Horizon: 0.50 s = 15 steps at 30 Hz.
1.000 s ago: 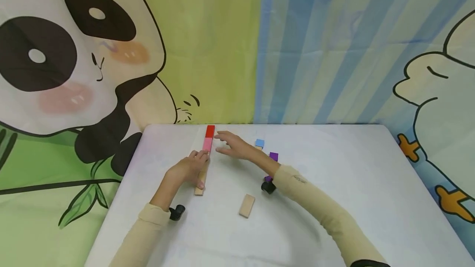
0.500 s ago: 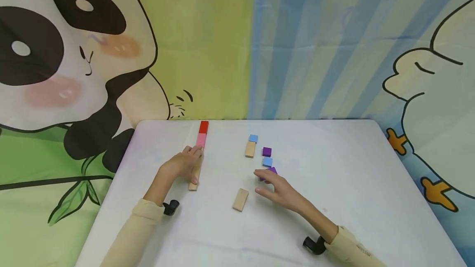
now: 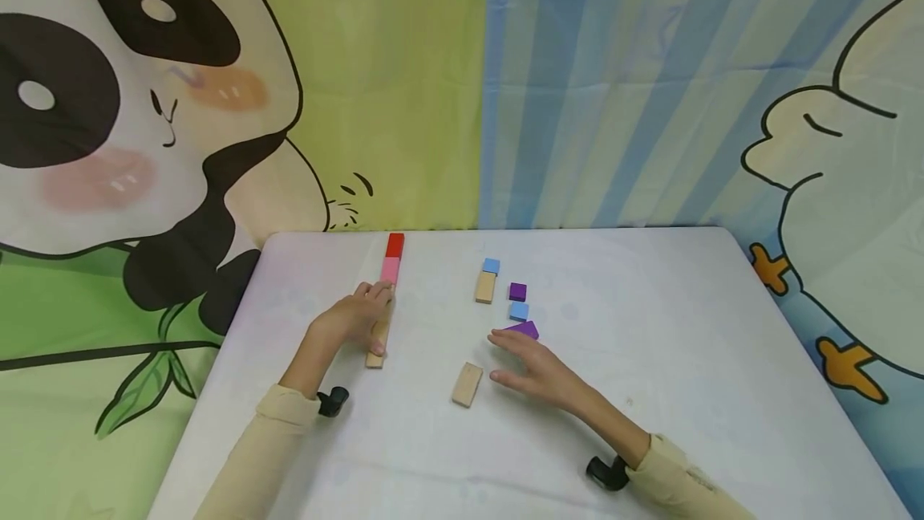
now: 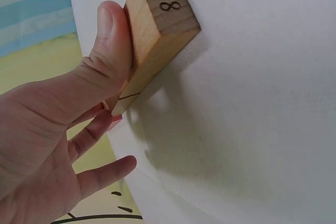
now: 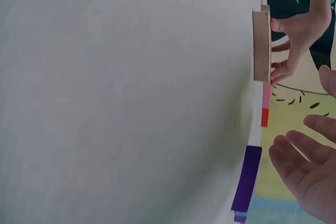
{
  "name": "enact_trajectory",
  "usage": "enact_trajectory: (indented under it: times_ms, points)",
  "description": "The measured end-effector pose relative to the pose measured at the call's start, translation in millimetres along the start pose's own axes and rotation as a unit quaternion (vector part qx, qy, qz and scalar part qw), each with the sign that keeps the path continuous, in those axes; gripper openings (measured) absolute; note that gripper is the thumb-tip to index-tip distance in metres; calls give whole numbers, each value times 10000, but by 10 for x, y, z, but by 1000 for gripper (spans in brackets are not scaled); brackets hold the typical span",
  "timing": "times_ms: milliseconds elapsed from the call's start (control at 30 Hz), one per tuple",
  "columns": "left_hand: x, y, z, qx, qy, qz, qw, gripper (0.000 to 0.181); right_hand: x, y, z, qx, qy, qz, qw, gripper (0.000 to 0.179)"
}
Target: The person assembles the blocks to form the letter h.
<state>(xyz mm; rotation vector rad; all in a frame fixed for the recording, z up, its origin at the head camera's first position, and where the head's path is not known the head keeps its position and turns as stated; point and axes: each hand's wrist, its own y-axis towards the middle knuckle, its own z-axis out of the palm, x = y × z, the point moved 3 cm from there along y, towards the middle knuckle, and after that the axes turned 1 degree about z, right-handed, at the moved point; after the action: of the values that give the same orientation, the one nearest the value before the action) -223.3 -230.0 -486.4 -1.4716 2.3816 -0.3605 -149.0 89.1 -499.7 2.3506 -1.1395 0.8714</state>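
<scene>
My left hand point(image 3: 355, 318) rests its fingertips and thumb on a row of plain wooden blocks point(image 3: 374, 361), which runs on into a pink block point(image 3: 390, 270) and a red block point(image 3: 395, 245). In the left wrist view the thumb lies straight against the near wooden block point(image 4: 170, 9), whose end face is marked 48. My right hand point(image 3: 541, 371) holds nothing, its fingers extended over the table. Its fingertips overlap a purple block point(image 3: 528, 329) in the head view, and a loose wooden block point(image 3: 468, 385) lies to their left.
Behind the right hand lie a blue block point(image 3: 519, 310) and a small purple block point(image 3: 517, 291). Farther back, another blue block point(image 3: 492, 266) meets a wooden block point(image 3: 486, 287). The white table point(image 3: 650, 311) ends at a cartoon-printed backdrop point(image 3: 404, 87).
My right hand has drawn back toward me and right, from beside the pink and red blocks to near the purple block. My left hand has stayed on the row.
</scene>
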Motion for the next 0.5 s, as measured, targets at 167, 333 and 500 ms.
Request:
enact_trajectory:
  times_ms: [167, 333, 500]
  points:
    - [-4, -8, 0, 59, -29, -41, 10000, 108, 105, 47, 121, 61, -701, -345, 9969, 55]
    - [-6, -15, -10, 48, -43, -61, 10000, 108, 256, 98, 229, -13, -1439, -811, 9863, 54]
    - [-17, -18, -15, 21, -48, -51, 10000, 108, 339, 133, 299, 24, -1918, -844, 9778, 52]
